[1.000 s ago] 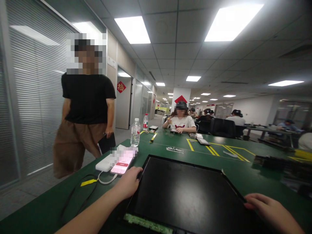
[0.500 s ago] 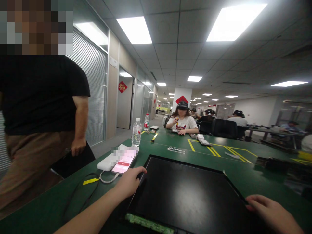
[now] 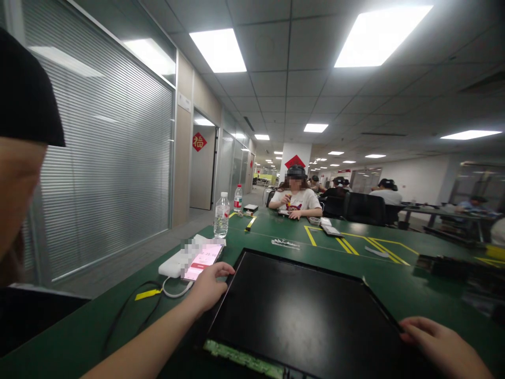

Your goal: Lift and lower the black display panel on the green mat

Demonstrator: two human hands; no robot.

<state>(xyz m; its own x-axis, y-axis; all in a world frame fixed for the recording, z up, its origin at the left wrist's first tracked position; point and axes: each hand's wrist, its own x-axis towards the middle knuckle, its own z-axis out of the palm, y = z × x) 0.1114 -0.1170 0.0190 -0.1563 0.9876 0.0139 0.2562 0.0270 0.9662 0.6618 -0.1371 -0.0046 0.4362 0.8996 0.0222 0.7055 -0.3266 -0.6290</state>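
A large black flat panel [image 3: 303, 310] lies on the green table [image 3: 394, 284] in front of me, with a green circuit strip [image 3: 244, 359] along its near edge. My left hand [image 3: 209, 287] rests on the panel's left edge, fingers curled over it. My right hand [image 3: 442, 345] lies on the panel's right edge with its fingers laid along the rim. Just left of my left hand, a phone [image 3: 201, 255] with a lit pink screen leans on a white power bank [image 3: 171, 267].
A person's arm in a black sleeve [image 3: 23, 105] fills the left edge, very close. A water bottle [image 3: 221, 215] stands beyond the phone. A black cable with a yellow tag [image 3: 148, 295] trails over the table. Another person [image 3: 295, 197] sits at the far end; more people work behind.
The standing person on the left has walked closer and now passes right beside me, mostly out of frame. My left fingers have spread slightly toward the phone. The panel and my right hand have not moved.
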